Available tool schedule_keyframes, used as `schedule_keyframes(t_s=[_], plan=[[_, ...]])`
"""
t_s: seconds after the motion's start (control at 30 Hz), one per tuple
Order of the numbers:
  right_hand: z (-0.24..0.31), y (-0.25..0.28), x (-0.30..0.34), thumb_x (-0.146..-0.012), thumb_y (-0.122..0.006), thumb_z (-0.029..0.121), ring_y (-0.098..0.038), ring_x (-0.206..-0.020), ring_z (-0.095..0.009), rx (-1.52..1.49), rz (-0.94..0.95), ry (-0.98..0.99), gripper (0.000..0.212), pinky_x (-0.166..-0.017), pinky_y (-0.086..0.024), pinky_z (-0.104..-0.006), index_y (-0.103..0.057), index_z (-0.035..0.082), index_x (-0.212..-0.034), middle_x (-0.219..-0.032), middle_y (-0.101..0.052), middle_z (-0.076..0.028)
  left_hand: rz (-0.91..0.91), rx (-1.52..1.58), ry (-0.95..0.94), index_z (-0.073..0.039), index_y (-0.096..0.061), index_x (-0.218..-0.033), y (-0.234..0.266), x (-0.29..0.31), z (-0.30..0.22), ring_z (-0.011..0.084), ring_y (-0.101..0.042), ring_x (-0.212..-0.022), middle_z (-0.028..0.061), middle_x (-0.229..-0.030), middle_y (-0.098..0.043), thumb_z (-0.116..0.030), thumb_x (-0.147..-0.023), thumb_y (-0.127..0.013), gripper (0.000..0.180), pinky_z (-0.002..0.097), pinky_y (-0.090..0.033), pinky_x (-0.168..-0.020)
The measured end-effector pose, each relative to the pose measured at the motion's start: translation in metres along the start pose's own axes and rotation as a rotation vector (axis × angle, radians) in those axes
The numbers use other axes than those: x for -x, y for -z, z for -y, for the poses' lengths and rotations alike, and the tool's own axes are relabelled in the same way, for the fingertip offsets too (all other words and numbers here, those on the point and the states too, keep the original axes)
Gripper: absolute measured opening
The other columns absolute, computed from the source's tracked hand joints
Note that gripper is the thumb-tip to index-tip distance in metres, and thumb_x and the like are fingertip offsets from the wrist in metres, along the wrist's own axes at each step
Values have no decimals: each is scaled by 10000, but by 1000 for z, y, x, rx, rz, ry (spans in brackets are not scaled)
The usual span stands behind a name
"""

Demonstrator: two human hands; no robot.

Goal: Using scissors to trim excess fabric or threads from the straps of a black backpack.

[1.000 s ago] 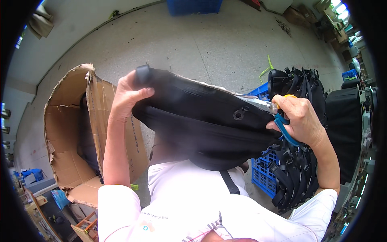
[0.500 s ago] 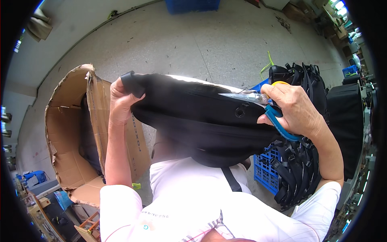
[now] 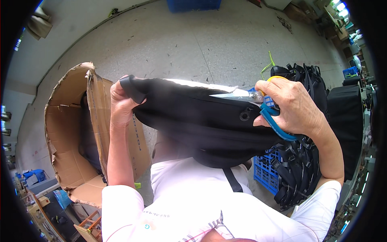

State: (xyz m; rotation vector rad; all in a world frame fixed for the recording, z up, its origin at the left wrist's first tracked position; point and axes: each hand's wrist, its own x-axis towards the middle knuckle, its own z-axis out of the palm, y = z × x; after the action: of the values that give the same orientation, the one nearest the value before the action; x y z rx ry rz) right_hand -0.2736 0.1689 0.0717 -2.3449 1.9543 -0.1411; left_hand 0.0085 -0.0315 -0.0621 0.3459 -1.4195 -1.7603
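A black fabric bag [image 3: 193,121] stretches across my lap, a white strip [image 3: 201,85] showing along its far edge. At its left end my left hand [image 3: 122,105] is closed round the cloth, next to a smooth black band [image 3: 133,89]. My right hand [image 3: 292,105] grips scissors [image 3: 236,96] with one yellow and one blue handle loop. Their blades point left and lie along the bag's far edge, just below the white strip. A round black eyelet [image 3: 245,114] sits in the cloth near the scissors. A black strap [image 3: 232,180] hangs from the bag's near side.
On the left stands an open cardboard box [image 3: 68,133] with something dark inside. Several black strapped bags [image 3: 298,173] are piled on the right, by a blue plastic crate [image 3: 266,169]. Farther off is another blue container [image 3: 193,5]. Small scraps dot the floor.
The scissors have moved a little left along the bag's far edge. The eyelet end of the cloth has shifted slightly right. My left hand keeps its grip.
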Motion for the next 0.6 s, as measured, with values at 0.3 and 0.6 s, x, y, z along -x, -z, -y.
schedule_keyframes(t_s=[0.3,0.6], plan=[[-4,-9,-5,-716,-681,469,-597,-593,-227,-22,40,68,504,-552,-490,-296,-570,9,-889,-646,-582,-103,-33,-17,-24,-37,-633,-898,-1,3,0,114,-590,-741,40,-833,-636,38,-619,-736,307,230,-498,-676],[0,-9,-9,-692,-701,451,-587,-564,-216,66,-33,99,502,-515,-476,-282,-571,19,-911,-621,-563,-79,9,51,-14,-37,-627,-920,9,4,6,129,-606,-780,49,-860,-638,20,-618,-749,331,240,-507,-686]])
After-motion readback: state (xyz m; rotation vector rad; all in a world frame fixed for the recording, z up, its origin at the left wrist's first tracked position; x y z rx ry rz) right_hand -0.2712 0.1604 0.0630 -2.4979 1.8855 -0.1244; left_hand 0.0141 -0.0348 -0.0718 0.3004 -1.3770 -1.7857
